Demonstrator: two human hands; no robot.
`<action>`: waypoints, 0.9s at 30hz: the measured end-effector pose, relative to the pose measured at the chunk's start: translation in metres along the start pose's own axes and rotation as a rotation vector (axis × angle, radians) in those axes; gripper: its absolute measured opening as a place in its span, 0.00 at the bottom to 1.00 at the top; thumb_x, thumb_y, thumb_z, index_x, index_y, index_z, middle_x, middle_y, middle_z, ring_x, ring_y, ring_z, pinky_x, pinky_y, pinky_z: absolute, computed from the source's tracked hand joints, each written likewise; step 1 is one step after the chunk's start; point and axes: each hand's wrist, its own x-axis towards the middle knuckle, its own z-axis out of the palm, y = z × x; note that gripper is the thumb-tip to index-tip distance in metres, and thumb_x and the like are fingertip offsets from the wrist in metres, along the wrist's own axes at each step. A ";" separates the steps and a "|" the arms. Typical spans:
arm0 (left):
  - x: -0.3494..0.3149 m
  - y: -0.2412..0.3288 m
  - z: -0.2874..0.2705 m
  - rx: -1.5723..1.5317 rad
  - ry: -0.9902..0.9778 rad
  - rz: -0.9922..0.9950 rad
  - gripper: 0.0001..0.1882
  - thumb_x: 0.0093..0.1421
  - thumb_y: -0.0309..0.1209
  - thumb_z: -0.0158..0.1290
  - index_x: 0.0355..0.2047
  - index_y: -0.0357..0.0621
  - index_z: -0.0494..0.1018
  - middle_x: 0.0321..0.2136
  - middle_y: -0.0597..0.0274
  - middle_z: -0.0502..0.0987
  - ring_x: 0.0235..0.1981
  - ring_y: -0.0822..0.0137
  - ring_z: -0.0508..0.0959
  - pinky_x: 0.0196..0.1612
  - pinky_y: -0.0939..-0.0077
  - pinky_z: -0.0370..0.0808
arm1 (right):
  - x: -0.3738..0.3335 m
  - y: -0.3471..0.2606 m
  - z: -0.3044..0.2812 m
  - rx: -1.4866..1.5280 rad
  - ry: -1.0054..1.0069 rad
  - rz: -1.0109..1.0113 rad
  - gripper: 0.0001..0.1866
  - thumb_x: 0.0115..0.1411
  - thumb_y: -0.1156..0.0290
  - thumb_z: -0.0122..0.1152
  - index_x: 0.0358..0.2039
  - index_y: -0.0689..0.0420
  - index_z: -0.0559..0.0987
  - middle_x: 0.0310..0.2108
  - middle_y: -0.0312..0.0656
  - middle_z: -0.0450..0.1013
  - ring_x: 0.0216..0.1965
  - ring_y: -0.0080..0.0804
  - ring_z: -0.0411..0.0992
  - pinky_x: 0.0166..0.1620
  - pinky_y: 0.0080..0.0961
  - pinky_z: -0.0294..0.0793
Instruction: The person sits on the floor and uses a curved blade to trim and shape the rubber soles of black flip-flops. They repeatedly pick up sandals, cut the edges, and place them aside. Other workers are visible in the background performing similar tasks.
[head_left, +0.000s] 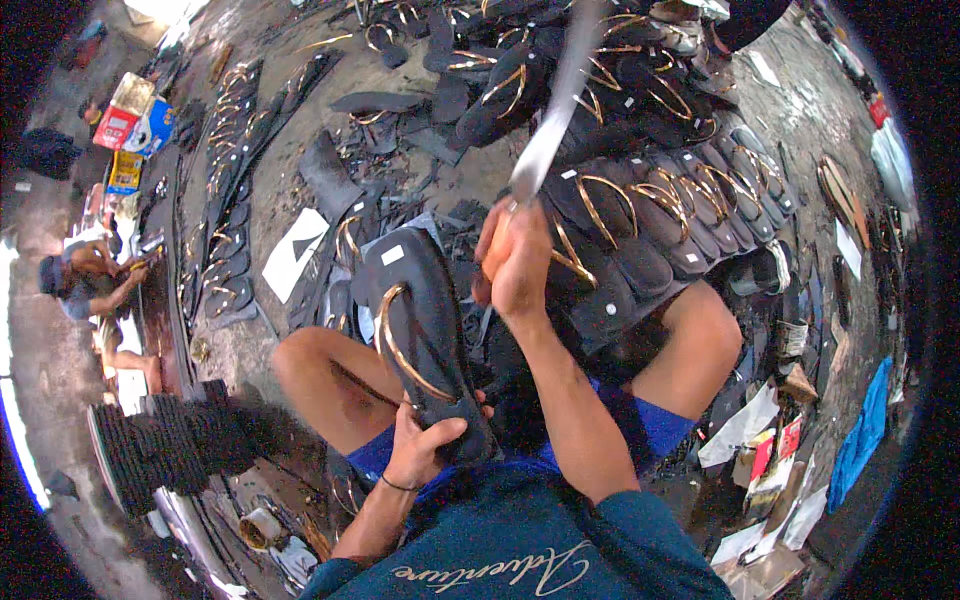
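My left hand (425, 447) grips the heel end of a black sandal (432, 310). It has a gold-edged thong strap and a small white sticker near the toe. The sandal stands tilted up between my bent legs, its toe pointing away from me. Closed around an orange-brown handle, my right hand (520, 262) holds up a long knife (552, 130). The blade points away from me, up and slightly right, apart from the sandal and smeared by motion. Finished-looking sandals (640, 225) lie in a row just beyond my right hand.
A heap of black sandals (500, 95) lies at the far middle. Black scraps and a white sheet (295, 255) litter the floor. Stacked black soles (165, 445) stand at left, near boxes (135, 115) and another person (95, 280). Blue cloth (862, 435) lies at right.
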 end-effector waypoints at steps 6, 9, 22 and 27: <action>0.010 -0.016 0.019 0.036 0.345 0.079 0.14 0.68 0.37 0.53 0.44 0.38 0.74 0.37 0.65 0.78 0.34 0.74 0.77 0.36 0.78 0.75 | -0.057 -0.021 0.026 -0.026 -0.165 -0.307 0.17 0.69 0.55 0.46 0.32 0.56 0.69 0.21 0.35 0.67 0.21 0.25 0.66 0.25 0.26 0.66; 0.016 0.000 0.033 0.108 0.359 0.158 0.15 0.69 0.38 0.51 0.38 0.36 0.75 0.31 0.67 0.78 0.31 0.74 0.77 0.36 0.78 0.74 | -0.096 -0.027 0.015 -0.035 -0.196 -0.183 0.17 0.68 0.54 0.48 0.38 0.57 0.70 0.21 0.36 0.69 0.21 0.25 0.67 0.25 0.26 0.67; -0.039 0.001 -0.013 -0.169 0.443 0.052 0.23 0.70 0.49 0.46 0.39 0.38 0.71 0.27 0.57 0.78 0.23 0.66 0.78 0.29 0.73 0.77 | -0.213 -0.097 -0.097 -0.731 -0.576 0.143 0.18 0.62 0.73 0.61 0.52 0.61 0.77 0.30 0.43 0.76 0.25 0.26 0.71 0.29 0.23 0.72; -0.057 -0.011 -0.011 -0.130 0.567 0.002 0.25 0.68 0.57 0.43 0.39 0.48 0.72 0.25 0.61 0.77 0.22 0.66 0.78 0.23 0.71 0.78 | -0.227 -0.087 -0.099 -0.706 -0.667 0.196 0.20 0.59 0.68 0.65 0.53 0.52 0.78 0.27 0.45 0.76 0.23 0.38 0.75 0.28 0.31 0.76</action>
